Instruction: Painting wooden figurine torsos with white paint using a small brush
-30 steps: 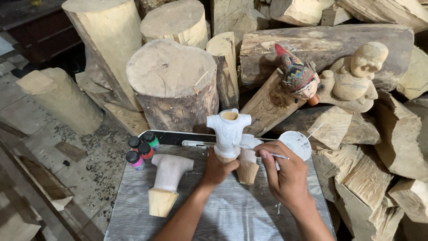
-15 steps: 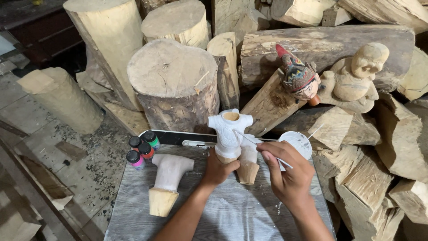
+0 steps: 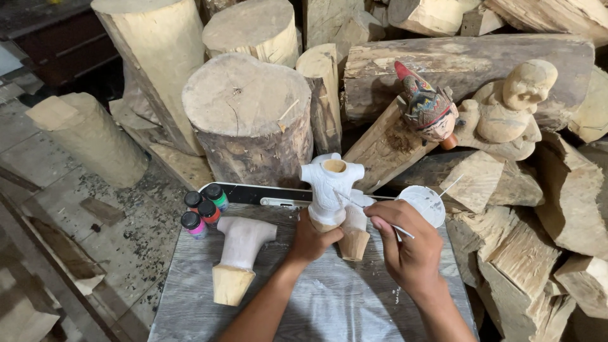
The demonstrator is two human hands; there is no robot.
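Centre frame, our left hand (image 3: pixel 311 239) is gripping a white torso (image 3: pixel 330 185); our right hand (image 3: pixel 408 248) is pinching a brush (image 3: pixel 373 213) beside a paint cup (image 3: pixel 423 204).

Cut logs (image 3: pixel 250 120) and split wood blocks (image 3: pixel 538 253) are piling up across the whole back and right of the scene, pale on their sawn ends and rough with bark on their sides. A grey stone-tiled floor (image 3: pixel 38 158) is showing at the left, littered with wood chips and shavings. Dark furniture (image 3: pixel 63 54), possibly a low cabinet, is sitting in the upper left corner. Soft, even light is falling over everything.
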